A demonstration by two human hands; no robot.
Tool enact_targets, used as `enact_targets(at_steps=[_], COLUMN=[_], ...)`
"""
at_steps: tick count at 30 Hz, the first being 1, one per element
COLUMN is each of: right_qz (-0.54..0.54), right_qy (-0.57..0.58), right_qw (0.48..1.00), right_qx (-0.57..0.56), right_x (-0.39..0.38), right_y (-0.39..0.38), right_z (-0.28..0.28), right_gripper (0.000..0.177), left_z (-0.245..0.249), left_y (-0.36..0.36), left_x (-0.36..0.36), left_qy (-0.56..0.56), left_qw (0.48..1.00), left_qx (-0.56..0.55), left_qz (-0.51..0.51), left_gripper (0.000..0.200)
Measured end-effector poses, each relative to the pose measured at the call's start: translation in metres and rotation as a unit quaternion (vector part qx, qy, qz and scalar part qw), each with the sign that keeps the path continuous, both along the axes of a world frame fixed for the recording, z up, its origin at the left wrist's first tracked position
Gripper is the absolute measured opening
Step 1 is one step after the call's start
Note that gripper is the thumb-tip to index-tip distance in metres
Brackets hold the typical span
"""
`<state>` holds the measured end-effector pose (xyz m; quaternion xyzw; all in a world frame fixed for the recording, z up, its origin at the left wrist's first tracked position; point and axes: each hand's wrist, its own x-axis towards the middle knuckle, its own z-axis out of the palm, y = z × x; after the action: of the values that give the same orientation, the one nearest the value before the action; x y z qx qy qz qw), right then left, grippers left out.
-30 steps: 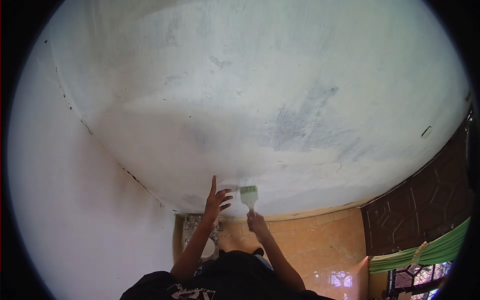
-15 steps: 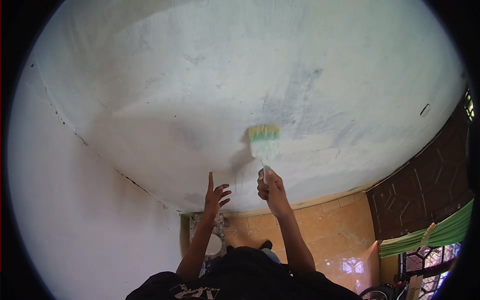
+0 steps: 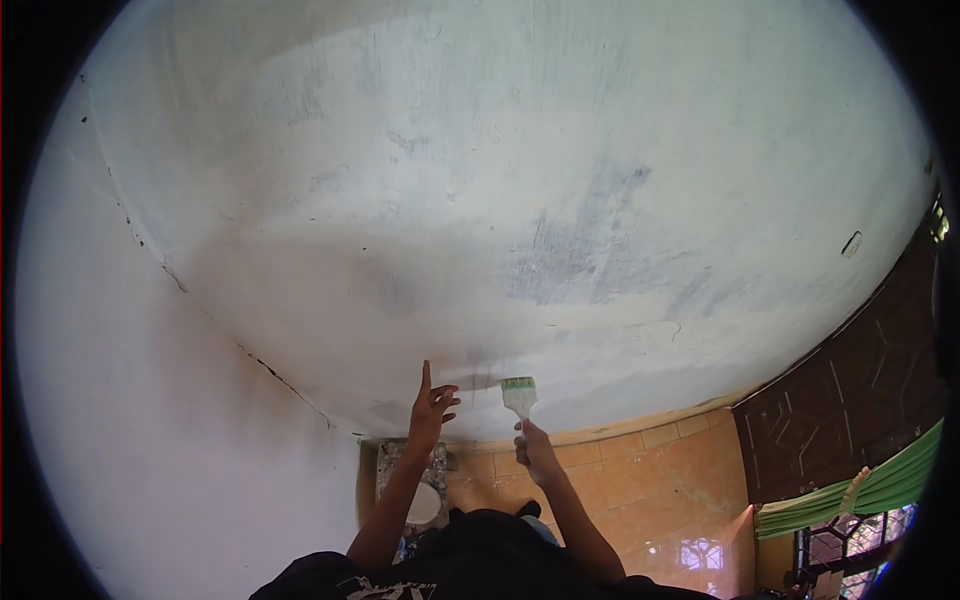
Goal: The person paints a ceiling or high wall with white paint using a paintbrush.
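Observation:
A wide paintbrush (image 3: 518, 396) with a pale handle and green-and-yellow bristles points upward in front of the lower wall. My right hand (image 3: 538, 452) is closed round its handle. To the left, my left hand (image 3: 432, 412) is raised empty, its index finger stretched up and the other fingers loosely bent apart. Both hands overlap the lower part of the painted wall (image 3: 450, 280). Above the brush, a greyish-blue streaky patch (image 3: 580, 255) shows through the whitish paint.
A white round container (image 3: 425, 503) stands low left, beside my left forearm. Orange tiles (image 3: 620, 490) cover the floor below. A cracked corner seam runs down the left wall (image 3: 150, 420). On the right are a dark brown panelled door (image 3: 850, 370) and a green curtain (image 3: 870, 480).
My right hand has lowered the paintbrush from the grey patch to near the wall's bottom. My left hand has dropped slightly. The view has shifted a little.

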<state>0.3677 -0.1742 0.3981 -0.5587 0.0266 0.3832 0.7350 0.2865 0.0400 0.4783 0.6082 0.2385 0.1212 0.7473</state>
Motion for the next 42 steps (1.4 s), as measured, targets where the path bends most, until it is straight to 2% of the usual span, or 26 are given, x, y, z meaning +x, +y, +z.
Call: enact_targets(at_steps=[5,7,12,15,19,22,25,29,31,32,38,42], right_qz=[0.017,0.001,-0.047,-0.045,-0.042,-0.025,-0.017,-0.04,-0.04,-0.034,0.024,-0.008], right_qy=[-0.037,-0.105,-0.269,-0.246,-0.15,-0.079,0.013,0.025,-0.001,0.032,-0.068,-0.232], right_qw=[0.996,0.991,0.953,0.962,0.979,0.994,0.998,0.997,0.999,0.999,0.99,0.965], right_qx=[0.074,0.085,0.131,0.107,0.132,0.07,-0.054,-0.058,-0.024,0.016,0.118,0.125], right_x=[0.004,-0.005,0.014,0.039,0.049,0.029,0.006,0.014,0.028,0.032,0.029,0.04], right_y=[-0.015,-0.023,-0.028,-0.013,-0.005,-0.018,-0.034,-0.044,-0.041,-0.041,-0.061,-0.073], right_z=[0.115,0.16,0.189,0.164,0.051,-0.013,-0.048,-0.062,-0.027,-0.003,0.139,0.214], right_gripper=[0.037,0.039,0.038,0.04,0.04,0.039,0.037,0.034,0.033,0.031,0.034,0.04], left_z=[-0.005,-0.008,-0.01,-0.007,-0.009,-0.007,-0.003,-0.016,-0.03,-0.036,-0.069,-0.061], left_y=[-0.002,-0.003,-0.009,-0.015,-0.015,-0.015,-0.014,-0.024,-0.035,-0.041,-0.071,-0.089], left_x=[0.003,0.005,0.009,0.012,0.01,0.008,0.009,0.007,0.004,0.002,-0.005,0.015], left_qy=[-0.001,-0.006,-0.015,-0.008,-0.024,-0.016,-0.014,0.018,0.031,0.033,0.05,0.068], left_qw=[1.0,1.0,1.0,1.0,0.999,0.999,0.999,0.999,0.999,0.998,0.996,0.995], left_qx=[0.001,0.003,0.012,0.019,0.019,0.007,-0.006,-0.029,-0.041,-0.045,-0.074,-0.067], left_qz=[0.004,0.007,0.014,0.023,0.027,0.038,0.038,0.021,0.011,0.006,-0.011,-0.03], left_gripper=[0.078,0.079,0.08,0.08,0.078,0.077,0.076,0.071,0.068,0.067,0.06,0.06])
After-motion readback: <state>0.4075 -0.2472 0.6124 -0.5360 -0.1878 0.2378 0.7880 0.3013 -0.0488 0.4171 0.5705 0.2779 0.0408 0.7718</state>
